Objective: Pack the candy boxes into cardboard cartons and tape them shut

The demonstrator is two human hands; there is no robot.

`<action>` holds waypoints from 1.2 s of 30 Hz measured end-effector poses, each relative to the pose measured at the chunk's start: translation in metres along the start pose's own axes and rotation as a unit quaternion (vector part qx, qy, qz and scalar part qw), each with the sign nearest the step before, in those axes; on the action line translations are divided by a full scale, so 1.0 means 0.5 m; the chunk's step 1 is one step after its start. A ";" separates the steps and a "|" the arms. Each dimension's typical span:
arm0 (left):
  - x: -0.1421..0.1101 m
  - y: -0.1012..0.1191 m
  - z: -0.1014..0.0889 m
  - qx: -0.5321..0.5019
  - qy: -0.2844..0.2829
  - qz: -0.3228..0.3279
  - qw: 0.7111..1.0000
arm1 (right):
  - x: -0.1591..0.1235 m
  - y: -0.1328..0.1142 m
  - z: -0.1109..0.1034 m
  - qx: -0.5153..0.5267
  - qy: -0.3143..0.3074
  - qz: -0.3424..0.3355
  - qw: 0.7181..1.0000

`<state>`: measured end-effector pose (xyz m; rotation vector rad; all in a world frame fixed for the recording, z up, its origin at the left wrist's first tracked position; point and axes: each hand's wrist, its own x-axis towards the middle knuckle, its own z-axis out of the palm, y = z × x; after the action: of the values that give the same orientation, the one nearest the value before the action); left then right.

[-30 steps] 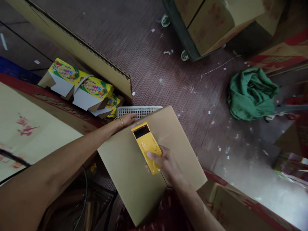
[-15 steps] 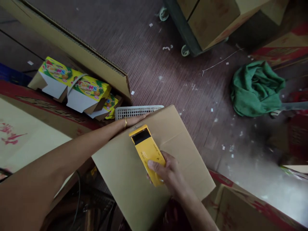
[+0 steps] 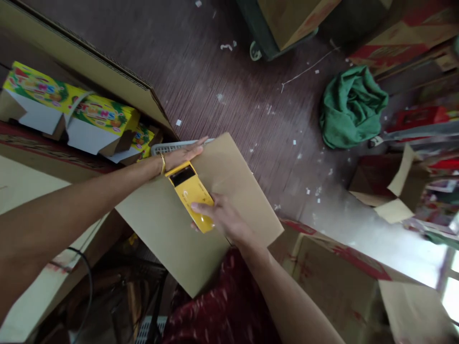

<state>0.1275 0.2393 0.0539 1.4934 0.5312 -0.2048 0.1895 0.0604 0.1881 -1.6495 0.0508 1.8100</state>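
A plain brown cardboard box point(image 3: 229, 181) lies in front of me with its closed flaps facing up. My left hand point(image 3: 182, 154) lies flat on the far edge of the box, fingers stretched out, a gold bangle on the wrist. My right hand point(image 3: 224, 220) grips a yellow tape dispenser point(image 3: 189, 193) that rests on the box top along the seam between the flaps. The dispenser's dark front end sits just below my left hand.
A white plastic basket point(image 3: 168, 147) peeks out behind the box. Colourful yellow-green cartons point(image 3: 82, 122) lie at the left beside a long cardboard sheet point(image 3: 89, 64). A green cloth point(image 3: 353, 107) lies on the dark floor. More cardboard boxes point(image 3: 337, 277) stand at the right and front.
My view has swung so everything sits further left and higher. My left hand has flattened further across the box edge. The dispenser stays on the seam in my right hand.
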 end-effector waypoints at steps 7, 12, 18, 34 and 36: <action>-0.019 0.013 0.027 0.329 0.159 0.107 0.925 | -0.064 0.073 -0.028 0.007 0.010 -0.001 1.000; -0.044 0.031 0.096 0.431 0.136 0.186 0.872 | -0.102 0.124 -0.052 0.016 0.021 0.007 1.000; -0.049 0.038 0.119 0.396 0.144 0.175 0.890 | -0.084 0.104 -0.053 0.008 0.011 0.010 1.000; -0.050 0.050 0.137 0.427 0.167 0.112 0.882 | -0.135 0.168 -0.117 -0.026 -0.049 -0.048 0.997; -0.042 0.042 0.132 0.463 0.180 0.104 0.861 | -0.206 0.248 -0.176 -0.029 -0.050 -0.051 0.997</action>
<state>0.1323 0.1727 0.0817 2.5537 0.5921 0.0101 0.2012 -0.1213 0.2128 -1.5702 -0.1289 1.8286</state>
